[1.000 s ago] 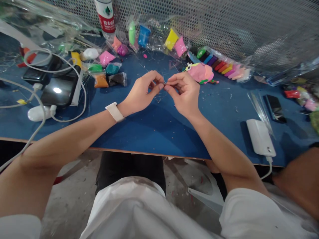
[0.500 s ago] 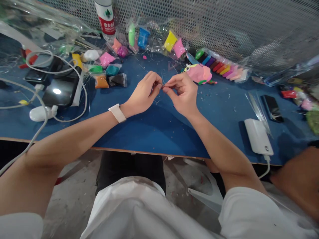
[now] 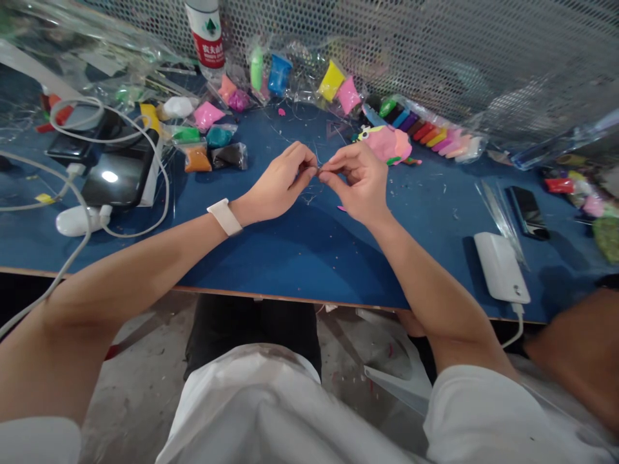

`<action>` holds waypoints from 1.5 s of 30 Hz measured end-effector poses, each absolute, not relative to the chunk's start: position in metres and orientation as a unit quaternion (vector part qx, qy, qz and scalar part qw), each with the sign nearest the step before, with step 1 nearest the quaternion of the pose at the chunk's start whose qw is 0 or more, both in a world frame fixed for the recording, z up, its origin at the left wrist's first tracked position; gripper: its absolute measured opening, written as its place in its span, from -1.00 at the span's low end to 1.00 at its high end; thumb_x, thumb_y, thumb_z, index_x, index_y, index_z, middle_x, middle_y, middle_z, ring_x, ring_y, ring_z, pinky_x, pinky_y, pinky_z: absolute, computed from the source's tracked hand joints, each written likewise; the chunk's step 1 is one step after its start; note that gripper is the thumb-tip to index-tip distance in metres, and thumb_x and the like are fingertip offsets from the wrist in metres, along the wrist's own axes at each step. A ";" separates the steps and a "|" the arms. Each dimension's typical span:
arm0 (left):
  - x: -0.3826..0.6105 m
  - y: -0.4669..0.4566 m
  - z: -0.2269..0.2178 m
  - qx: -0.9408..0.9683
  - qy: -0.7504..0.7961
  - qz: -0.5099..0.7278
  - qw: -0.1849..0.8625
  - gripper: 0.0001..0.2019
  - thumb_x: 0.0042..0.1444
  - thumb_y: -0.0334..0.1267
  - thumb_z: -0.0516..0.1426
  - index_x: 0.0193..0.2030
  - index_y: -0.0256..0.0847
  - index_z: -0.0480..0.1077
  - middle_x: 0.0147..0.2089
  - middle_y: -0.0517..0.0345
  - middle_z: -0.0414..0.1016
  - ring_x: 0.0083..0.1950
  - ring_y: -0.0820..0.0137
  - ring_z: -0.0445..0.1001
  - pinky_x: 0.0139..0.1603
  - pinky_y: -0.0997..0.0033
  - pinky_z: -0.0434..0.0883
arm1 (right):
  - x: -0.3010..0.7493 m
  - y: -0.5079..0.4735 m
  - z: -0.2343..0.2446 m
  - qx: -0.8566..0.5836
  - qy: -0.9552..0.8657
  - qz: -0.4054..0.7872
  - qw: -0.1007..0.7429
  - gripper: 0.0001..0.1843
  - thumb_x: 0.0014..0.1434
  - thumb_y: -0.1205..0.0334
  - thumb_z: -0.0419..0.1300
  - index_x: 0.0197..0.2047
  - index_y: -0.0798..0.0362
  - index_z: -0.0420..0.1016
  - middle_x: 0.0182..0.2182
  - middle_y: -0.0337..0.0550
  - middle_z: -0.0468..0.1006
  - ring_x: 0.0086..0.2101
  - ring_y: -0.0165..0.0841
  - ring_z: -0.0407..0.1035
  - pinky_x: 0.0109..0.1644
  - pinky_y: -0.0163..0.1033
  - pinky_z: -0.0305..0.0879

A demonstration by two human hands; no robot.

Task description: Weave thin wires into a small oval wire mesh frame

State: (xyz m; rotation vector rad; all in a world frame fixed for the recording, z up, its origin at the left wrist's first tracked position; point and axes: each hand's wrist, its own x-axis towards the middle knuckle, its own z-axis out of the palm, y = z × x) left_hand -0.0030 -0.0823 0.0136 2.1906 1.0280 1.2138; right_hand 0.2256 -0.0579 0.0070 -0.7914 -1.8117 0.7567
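Over the middle of the blue table (image 3: 290, 258), my left hand (image 3: 283, 182) and my right hand (image 3: 358, 182) meet fingertip to fingertip. Thumb and forefinger are pinched on each side, and whatever lies between them is too small to make out. Fine clear threads or film edges show around the fingertips. Just behind my right hand lies a pink clay figure (image 3: 384, 143) with a googly eye and yellow and green parts. A small magenta scrap (image 3: 342, 208) shows on the table beside my right palm.
Bagged clay packs, such as a blue one (image 3: 279, 74) and an orange one (image 3: 197, 158), line the back and left. A water bottle (image 3: 207, 38) stands behind them. Cabled phones (image 3: 116, 171) lie left; a white power bank (image 3: 501, 266) and another person's arm (image 3: 580, 354) are right.
Both hands have shifted very slightly, staying pinched together. The magenta scrap beside my right palm now shows more clearly.
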 end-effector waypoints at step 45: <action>0.006 -0.078 0.005 0.655 0.323 0.499 0.466 -0.48 0.48 0.32 0.29 -0.15 -0.15 0.55 -0.11 0.02 0.60 -0.07 0.28 0.60 -0.01 0.23 0.59 | 0.226 -0.056 0.003 -0.296 -0.793 0.197 0.495 -0.61 0.51 -0.26 0.37 0.14 -0.16 0.67 -0.08 -0.15 0.74 -0.05 -0.16 0.72 0.21 0.14 0.76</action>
